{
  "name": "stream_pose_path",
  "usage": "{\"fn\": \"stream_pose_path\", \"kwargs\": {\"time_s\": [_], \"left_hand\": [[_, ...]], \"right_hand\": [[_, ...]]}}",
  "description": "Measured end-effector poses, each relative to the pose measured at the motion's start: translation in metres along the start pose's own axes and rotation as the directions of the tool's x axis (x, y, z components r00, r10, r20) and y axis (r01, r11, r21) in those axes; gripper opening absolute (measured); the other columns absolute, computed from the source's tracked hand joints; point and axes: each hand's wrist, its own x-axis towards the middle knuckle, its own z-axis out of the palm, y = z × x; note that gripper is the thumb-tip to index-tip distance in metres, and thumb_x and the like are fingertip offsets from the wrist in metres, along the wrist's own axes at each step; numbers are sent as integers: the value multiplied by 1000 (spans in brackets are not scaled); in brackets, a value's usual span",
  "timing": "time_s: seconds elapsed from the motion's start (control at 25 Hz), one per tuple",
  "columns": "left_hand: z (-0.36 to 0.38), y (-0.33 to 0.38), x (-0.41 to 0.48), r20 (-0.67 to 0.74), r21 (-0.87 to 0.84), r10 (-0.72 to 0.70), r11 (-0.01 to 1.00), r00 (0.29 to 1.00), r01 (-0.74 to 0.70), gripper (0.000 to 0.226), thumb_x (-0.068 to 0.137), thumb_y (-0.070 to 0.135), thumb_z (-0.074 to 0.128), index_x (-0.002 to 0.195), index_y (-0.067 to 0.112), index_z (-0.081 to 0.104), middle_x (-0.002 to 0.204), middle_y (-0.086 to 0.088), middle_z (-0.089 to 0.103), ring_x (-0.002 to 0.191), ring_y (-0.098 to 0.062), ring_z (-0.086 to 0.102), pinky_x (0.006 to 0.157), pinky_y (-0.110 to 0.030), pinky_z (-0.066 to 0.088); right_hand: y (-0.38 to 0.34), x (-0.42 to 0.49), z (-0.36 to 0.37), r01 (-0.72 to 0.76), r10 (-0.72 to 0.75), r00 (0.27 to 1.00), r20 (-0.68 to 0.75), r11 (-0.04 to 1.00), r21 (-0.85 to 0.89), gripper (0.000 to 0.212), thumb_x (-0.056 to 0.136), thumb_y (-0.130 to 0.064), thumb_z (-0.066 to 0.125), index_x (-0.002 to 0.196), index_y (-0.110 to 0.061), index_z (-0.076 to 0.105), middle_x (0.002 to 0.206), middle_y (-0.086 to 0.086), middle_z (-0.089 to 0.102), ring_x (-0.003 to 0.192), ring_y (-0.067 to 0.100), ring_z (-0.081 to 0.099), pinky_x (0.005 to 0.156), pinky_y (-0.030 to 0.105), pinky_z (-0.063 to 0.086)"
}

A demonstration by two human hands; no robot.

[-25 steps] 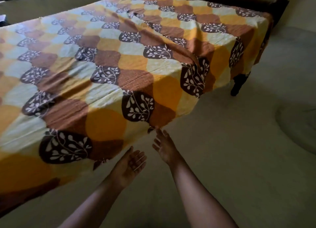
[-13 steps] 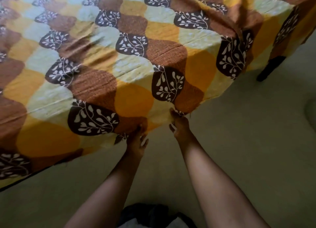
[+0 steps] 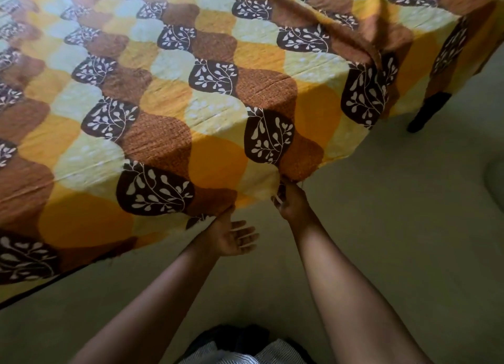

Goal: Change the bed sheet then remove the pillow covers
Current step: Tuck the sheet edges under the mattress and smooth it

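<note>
Since half a second ago my left hand (image 3: 231, 238) has let go of the cloth and spread out, while my right hand (image 3: 291, 201) has kept its hold; the view has also drawn closer over the bed.

The bed sheet (image 3: 169, 90), patterned in yellow, orange, brown and pale cream with dark leaf panels, lies spread over the bed and fills the far and left part of the scene; its near edge hangs over the side just beyond my hands.

My right hand has its fingers curled round that hanging edge, bunching a little of the cloth where a brown patch meets a cream one; the sheet draws into small folds at that point.

My left hand is just to the left and a little nearer, palm turned up and to the right, four fingers straight and spread, holding nothing; the thumb reaches up to the sheet's edge and seems to touch it, though the dim light leaves me unsure.

A long raised ridge (image 3: 377, 39) runs through the sheet at the far right, towards the corner; beyond it a dark bed leg (image 3: 428, 112) stands on the pale floor (image 3: 381, 241).

Dark and grey-striped clothing (image 3: 240, 347) shows at the near edge, between my forearms.
</note>
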Motion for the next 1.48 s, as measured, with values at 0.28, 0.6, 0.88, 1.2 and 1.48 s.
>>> {"fn": "stream_pose_path", "kwargs": {"time_s": [0.28,0.6,0.88,1.2,1.48], "left_hand": [[73,1,-34,231,-402,383,875,894,-271,28,95,17,34,107,2,55,94,-18,64,88,-27,62,79,-34,50],[95,3,-6,304,-692,481,705,822,-157,52,94,37,30,129,3,46,135,-15,50,122,-34,48,94,-50,38],[84,-5,11,374,-736,579,661,725,-148,59,76,26,36,128,1,47,134,-18,52,122,-36,48,93,-51,39],[84,0,8,388,-736,568,665,725,-127,56,78,25,36,126,0,50,132,-19,53,124,-36,47,93,-51,37],[95,1,7,312,-512,468,816,827,-269,42,90,22,38,127,8,53,126,-12,60,121,-30,53,96,-43,44]], "right_hand": [[-19,0,-10,63,-70,997,35,983,170,6,89,-21,58,88,-14,57,85,6,61,78,18,57,77,31,47],[-42,0,-22,111,-135,981,-136,978,-176,6,82,-9,65,77,-10,61,65,4,56,46,8,42,38,19,32],[-43,-13,-25,-9,-158,918,364,909,417,31,93,-23,38,107,-9,62,104,4,69,101,14,61,88,28,45],[-54,-2,0,-95,-192,831,522,876,473,56,92,-53,30,120,-10,52,117,9,59,112,20,53,101,34,37],[-51,0,-16,107,-173,975,140,916,386,46,99,-37,39,126,-2,52,107,14,64,92,19,63,75,25,52]]}}
